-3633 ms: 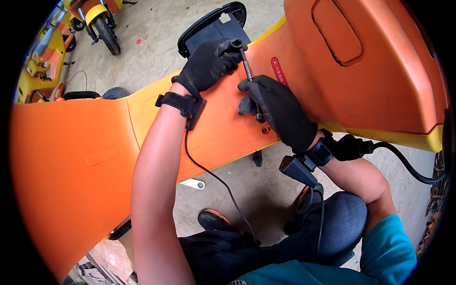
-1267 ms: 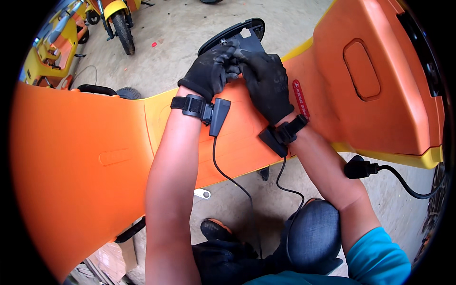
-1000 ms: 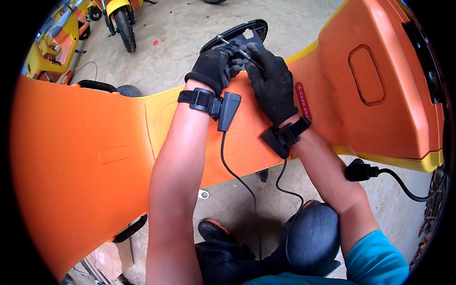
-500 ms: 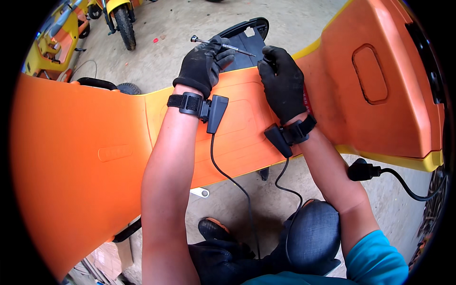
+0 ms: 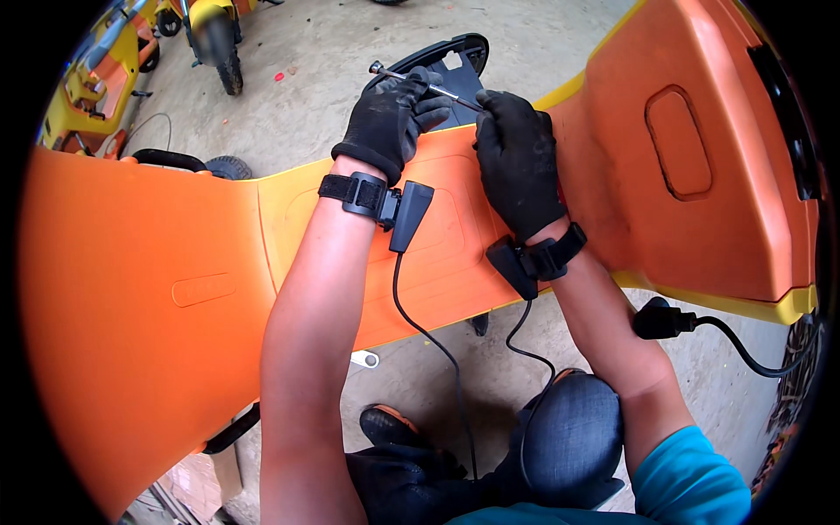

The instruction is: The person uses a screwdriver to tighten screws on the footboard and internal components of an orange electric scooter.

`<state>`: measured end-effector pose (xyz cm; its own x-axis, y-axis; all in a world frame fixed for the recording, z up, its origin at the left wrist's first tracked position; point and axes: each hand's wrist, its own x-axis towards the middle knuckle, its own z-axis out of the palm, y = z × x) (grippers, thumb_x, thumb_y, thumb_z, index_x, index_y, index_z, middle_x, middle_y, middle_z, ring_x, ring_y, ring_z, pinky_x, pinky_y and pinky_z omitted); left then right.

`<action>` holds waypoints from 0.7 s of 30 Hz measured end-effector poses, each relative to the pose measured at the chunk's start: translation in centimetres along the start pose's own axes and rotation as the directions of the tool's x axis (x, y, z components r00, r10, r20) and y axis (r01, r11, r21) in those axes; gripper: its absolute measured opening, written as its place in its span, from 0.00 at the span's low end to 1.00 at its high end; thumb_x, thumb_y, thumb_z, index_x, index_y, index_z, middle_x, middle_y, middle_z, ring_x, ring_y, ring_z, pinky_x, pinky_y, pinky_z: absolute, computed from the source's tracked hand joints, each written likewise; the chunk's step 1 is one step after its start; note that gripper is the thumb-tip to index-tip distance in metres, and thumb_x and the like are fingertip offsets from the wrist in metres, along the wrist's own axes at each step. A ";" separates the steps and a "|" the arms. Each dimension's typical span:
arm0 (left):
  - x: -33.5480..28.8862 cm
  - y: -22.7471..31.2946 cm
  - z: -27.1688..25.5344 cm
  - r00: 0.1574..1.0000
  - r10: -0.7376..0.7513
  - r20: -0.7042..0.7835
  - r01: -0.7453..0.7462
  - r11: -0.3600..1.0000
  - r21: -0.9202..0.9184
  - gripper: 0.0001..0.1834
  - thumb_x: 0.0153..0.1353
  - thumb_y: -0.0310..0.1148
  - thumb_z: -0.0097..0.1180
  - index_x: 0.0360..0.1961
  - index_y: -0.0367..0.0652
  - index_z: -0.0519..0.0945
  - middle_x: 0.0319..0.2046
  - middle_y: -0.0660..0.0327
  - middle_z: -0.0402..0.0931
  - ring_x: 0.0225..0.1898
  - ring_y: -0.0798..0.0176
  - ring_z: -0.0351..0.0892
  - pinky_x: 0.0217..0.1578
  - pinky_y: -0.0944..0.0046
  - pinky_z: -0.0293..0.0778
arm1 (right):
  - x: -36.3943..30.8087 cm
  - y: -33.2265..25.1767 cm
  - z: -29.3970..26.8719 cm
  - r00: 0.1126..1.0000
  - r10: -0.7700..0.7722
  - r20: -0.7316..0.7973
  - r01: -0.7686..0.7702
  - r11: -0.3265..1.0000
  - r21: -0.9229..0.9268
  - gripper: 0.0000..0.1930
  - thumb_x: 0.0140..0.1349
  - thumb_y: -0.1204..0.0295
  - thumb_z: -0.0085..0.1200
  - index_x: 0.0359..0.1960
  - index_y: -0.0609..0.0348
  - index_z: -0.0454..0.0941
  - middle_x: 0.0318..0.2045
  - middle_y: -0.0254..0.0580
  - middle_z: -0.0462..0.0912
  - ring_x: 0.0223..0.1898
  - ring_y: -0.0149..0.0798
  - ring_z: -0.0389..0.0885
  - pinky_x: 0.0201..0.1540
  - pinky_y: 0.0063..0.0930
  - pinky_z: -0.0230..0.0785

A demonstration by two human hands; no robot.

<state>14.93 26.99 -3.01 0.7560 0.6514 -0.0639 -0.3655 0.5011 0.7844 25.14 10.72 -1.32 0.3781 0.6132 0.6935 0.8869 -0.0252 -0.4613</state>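
Note:
In black work gloves, both my hands are above the far edge of an orange vehicle body (image 5: 429,289). My left hand (image 5: 385,122) is closed round a slim screwdriver (image 5: 452,95), its dark-capped end sticking out to the upper left. The thin shaft slants down to the right, and its tip reaches the fingers of my right hand (image 5: 521,166). Those fingers are bent and pinched together by the tip. Whatever they hold is hidden behind the glove. Just beyond both hands lies a black plastic part (image 5: 472,54) with a rounded rim.
To the right rises a tall orange section (image 5: 717,157) with yellow trim. A broad orange panel (image 5: 131,262) fills the left. Other yellow vehicles (image 5: 210,26) stand on the concrete floor at the far left. Cables (image 5: 429,332) hang from my wrist straps.
My left hand has moved slightly right with the screwdriver, bringing its tip up to my right fingers. My right hand has turned a little, knuckles now more upward.

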 end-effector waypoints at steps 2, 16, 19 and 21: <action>-0.1 0.0 -0.3 0.999 0.008 0.052 -0.006 0.999 -0.034 0.13 0.72 0.28 0.50 0.52 0.31 0.76 0.42 0.49 0.80 0.38 0.52 0.84 0.44 0.58 0.84 | 0.1 -0.1 0.1 1.000 -0.009 -0.010 0.008 1.000 -0.022 0.11 0.63 0.74 0.54 0.46 0.62 0.77 0.41 0.48 0.80 0.45 0.52 0.77 0.50 0.45 0.68; 0.1 -0.8 -1.6 0.972 0.213 0.095 -0.233 0.907 0.351 0.13 0.74 0.29 0.47 0.52 0.31 0.76 0.44 0.50 0.81 0.41 0.58 0.84 0.45 0.63 0.83 | -0.3 -0.7 -0.2 0.980 0.195 0.034 -0.198 0.971 0.135 0.14 0.62 0.74 0.54 0.49 0.62 0.74 0.39 0.51 0.79 0.43 0.53 0.79 0.46 0.45 0.72; 0.3 -1.6 -2.3 0.878 0.397 0.266 -0.474 0.657 0.586 0.13 0.73 0.29 0.49 0.53 0.31 0.75 0.45 0.50 0.80 0.43 0.58 0.84 0.45 0.63 0.83 | -0.4 -0.7 -0.2 0.980 0.192 0.051 -0.198 0.970 0.138 0.13 0.62 0.74 0.55 0.48 0.62 0.75 0.40 0.51 0.79 0.44 0.53 0.79 0.47 0.45 0.72; -0.1 -1.4 -1.2 0.990 0.125 0.062 -0.133 0.981 0.144 0.14 0.72 0.29 0.50 0.53 0.31 0.76 0.47 0.50 0.80 0.44 0.57 0.84 0.45 0.63 0.83 | -0.5 -0.5 -0.4 0.978 0.202 0.056 -0.208 0.969 0.130 0.13 0.62 0.73 0.55 0.48 0.62 0.75 0.40 0.52 0.79 0.43 0.53 0.79 0.47 0.45 0.72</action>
<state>14.73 26.96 -4.86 0.7367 0.6723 0.0729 -0.3802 0.3227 0.8667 24.63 10.12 -1.20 0.5344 0.6388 0.5535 0.7465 -0.0494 -0.6636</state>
